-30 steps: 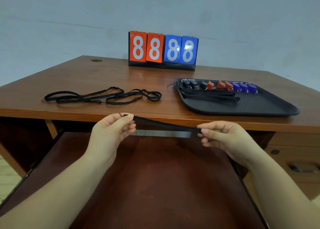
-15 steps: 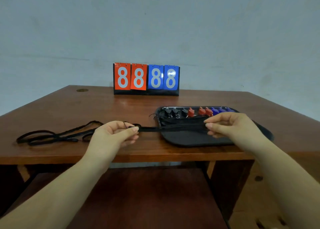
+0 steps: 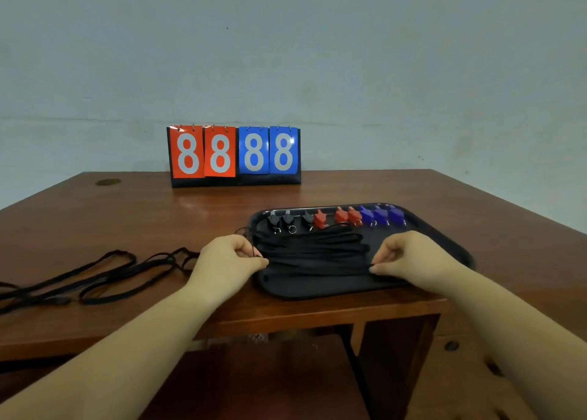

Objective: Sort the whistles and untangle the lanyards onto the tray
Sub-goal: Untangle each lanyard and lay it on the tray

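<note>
Head view looks down on a brown wooden desk (image 3: 158, 222) with a black plastic tray (image 3: 444, 248) sitting near its front right edge. Both hands are over the tray holding one black flat lanyard (image 3: 317, 265) stretched between them: the left hand (image 3: 227, 262) pinches its left end at the tray's left rim, the right hand (image 3: 409, 257) pinches the other end, fingers curled in on both. That strap lies right at the front of a bundle of straightened black lanyards (image 3: 314, 246) already lying across the tray's middle. Along the tray's back edge there's a row of small plastic whistles grouped by colour: three black whistles (image 3: 287, 219) on the left, three red whistles (image 3: 340, 217) in the middle, three blue whistles (image 3: 381, 215) on the right. Off to the left on the desk is a tangled pile of black lanyards (image 3: 95, 276), well apart from the tray. At the back stands a flip scoreboard (image 3: 235, 155) with red and blue cards reading 88 88.
</note>
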Motion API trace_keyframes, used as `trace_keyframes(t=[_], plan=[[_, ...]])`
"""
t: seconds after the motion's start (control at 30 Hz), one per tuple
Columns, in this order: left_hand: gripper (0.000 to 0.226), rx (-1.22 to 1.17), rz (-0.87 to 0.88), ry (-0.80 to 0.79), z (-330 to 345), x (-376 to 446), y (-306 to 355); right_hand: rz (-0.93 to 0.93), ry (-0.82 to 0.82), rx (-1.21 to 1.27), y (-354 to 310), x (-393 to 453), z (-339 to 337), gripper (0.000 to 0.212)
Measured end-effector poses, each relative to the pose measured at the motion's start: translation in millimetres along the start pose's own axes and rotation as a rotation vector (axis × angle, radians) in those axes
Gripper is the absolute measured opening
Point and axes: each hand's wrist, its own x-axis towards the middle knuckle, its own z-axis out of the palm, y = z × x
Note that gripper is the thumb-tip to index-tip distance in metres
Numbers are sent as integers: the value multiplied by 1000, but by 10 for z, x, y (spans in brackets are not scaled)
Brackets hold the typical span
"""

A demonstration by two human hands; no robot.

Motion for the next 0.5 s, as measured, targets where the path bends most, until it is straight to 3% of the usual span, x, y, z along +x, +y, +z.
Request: trace_keyframes(t=[0.33, 0.5], plan=[[12, 212, -26, 40, 134, 262, -39, 16, 30, 37, 1, 330, 76, 9], [28, 189, -47, 37, 105, 230, -49, 28, 52, 69, 60, 340, 91, 12]])
